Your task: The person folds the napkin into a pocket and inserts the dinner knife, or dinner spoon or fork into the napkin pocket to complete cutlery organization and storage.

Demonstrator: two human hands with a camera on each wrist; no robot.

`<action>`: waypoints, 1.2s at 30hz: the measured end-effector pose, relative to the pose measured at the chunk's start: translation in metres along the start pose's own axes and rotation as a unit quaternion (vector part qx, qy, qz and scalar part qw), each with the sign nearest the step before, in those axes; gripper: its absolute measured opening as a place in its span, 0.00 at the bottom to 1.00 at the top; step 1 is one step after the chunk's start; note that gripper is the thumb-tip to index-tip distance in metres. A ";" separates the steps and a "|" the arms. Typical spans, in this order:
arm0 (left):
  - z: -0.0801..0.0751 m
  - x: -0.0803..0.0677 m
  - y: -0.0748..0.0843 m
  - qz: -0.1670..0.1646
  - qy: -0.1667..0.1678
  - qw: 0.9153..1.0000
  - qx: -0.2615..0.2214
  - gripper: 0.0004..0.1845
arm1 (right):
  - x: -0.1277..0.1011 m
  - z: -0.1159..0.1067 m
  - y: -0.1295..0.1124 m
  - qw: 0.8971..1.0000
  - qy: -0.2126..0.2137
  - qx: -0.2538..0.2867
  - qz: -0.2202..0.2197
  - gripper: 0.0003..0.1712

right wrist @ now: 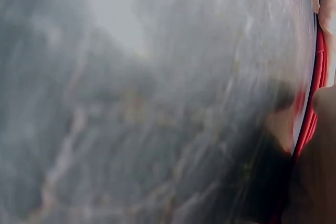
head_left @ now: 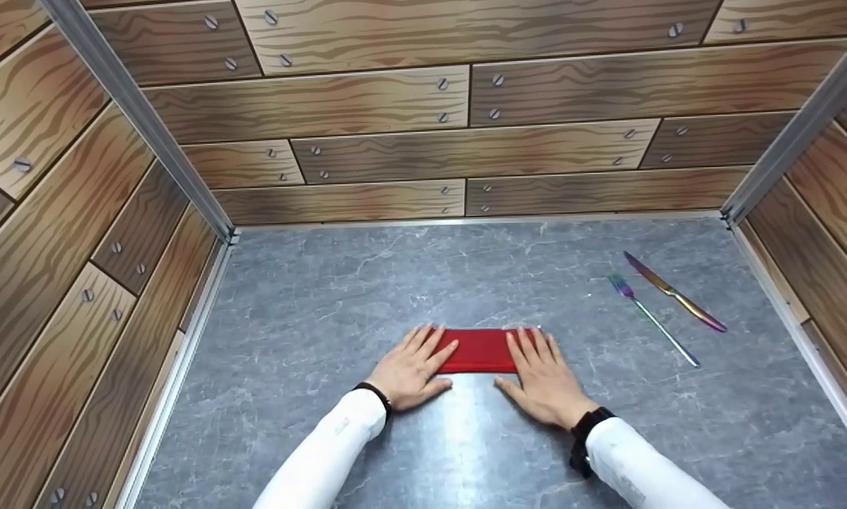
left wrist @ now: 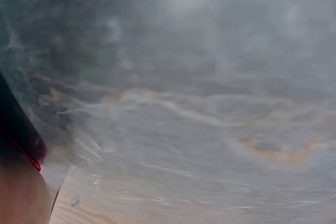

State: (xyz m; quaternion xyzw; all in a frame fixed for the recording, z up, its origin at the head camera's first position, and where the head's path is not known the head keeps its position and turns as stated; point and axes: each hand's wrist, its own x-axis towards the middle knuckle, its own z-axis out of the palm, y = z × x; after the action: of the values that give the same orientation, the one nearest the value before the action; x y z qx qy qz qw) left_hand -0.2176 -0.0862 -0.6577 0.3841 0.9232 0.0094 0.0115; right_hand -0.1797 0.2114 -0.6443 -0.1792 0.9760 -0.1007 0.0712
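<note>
A red folded cloth (head_left: 481, 350) lies flat on the grey marbled table, its long side running left to right. My left hand (head_left: 411, 364) rests on its left end with the fingers straight and slightly spread. On the right end my right hand (head_left: 540, 375) lies the same way, fingers extended over the fabric. Both thumbs point inward along the near side, apart from the cloth. Layered red edges of the cloth (right wrist: 318, 77) show at the right border of the right wrist view. In the left wrist view, only a sliver of red is visible beside the skin.
To the right, a rainbow-coloured fork (head_left: 653, 319) lies slanted on the tabletop (head_left: 310, 297). Beyond it is a knife (head_left: 671, 290) with a similar sheen, roughly parallel. Wood-patterned panels (head_left: 381, 99) with metal edging enclose the left, back and right sides.
</note>
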 end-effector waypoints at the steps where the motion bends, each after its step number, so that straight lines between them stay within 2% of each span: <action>1: -0.001 0.002 0.001 0.000 -0.001 1.000 0.000 0.39 | 0.000 -0.001 0.002 1.000 0.000 0.001 0.003 0.50; 8: -0.002 0.013 0.005 -0.007 -0.030 0.999 0.009 0.43 | -0.002 -0.002 0.011 1.000 0.002 0.003 0.013 0.49; 13: -0.002 0.012 0.003 -0.008 -0.032 0.999 0.002 0.42 | -0.001 -0.003 0.010 1.000 0.003 0.001 0.012 0.49; 21: -0.009 0.001 -0.001 -0.005 -0.010 1.000 -0.027 0.33 | -0.011 -0.006 0.024 1.000 0.017 0.013 0.016 0.49; 26: -0.017 0.002 0.000 0.014 0.018 0.998 -0.057 0.30 | -0.017 -0.007 0.037 0.999 0.025 0.011 0.019 0.49; 31: -0.021 0.002 -0.001 0.005 0.032 0.995 -0.098 0.25 | -0.018 -0.009 0.041 0.999 0.031 -0.005 0.014 0.50; 36: -0.025 0.006 0.000 -0.003 0.051 0.992 -0.116 0.19 | -0.009 -0.013 0.032 0.996 0.078 -0.048 -0.010 0.46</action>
State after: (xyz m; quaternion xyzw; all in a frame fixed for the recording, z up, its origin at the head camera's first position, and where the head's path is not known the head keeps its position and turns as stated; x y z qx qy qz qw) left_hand -0.2225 -0.0817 -0.6327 0.3760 0.9166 0.1357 0.0091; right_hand -0.1838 0.2461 -0.6379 -0.1839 0.9805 -0.0682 -0.0148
